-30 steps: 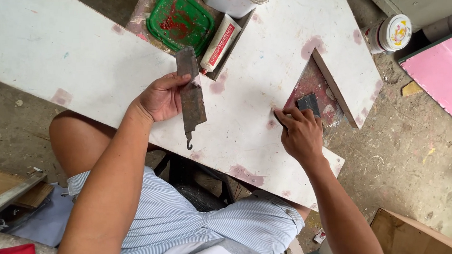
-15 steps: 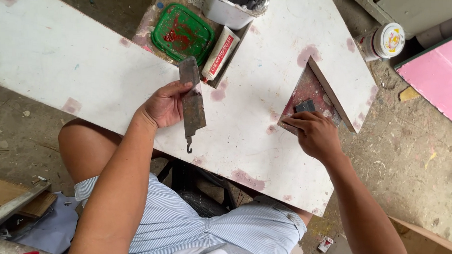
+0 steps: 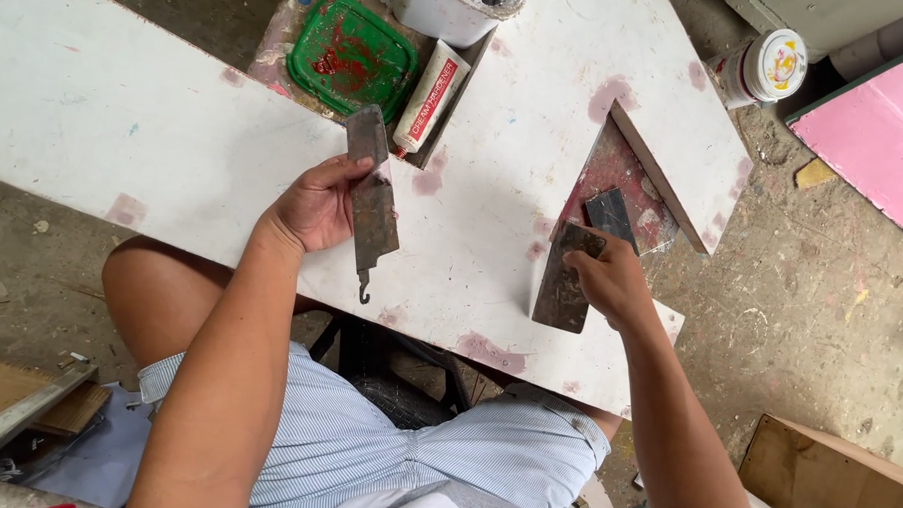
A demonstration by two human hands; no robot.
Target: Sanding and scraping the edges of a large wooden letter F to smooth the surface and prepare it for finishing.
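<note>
Two scrapers in use: left hand (image 3: 318,204) clenched a hooked metal blade (image 3: 371,206) flat as a palette; right hand (image 3: 611,280) gripped a dark scraper (image 3: 565,288) against white board (image 3: 175,144) w/ pink filler patches.

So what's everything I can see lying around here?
white board: 1, pink-patched, across the lap
hooked metal blade: 1, dark, in left hand
flat metal scraper: 1, dark, under right hand
green lid: 1, red-smeared, behind board
tube: 1, white and red, beside lid
white tub: 1, top edge
tin: 1, white-lidded, on floor
pink panel: 1, right
left hand: 1
right hand: 1
</note>
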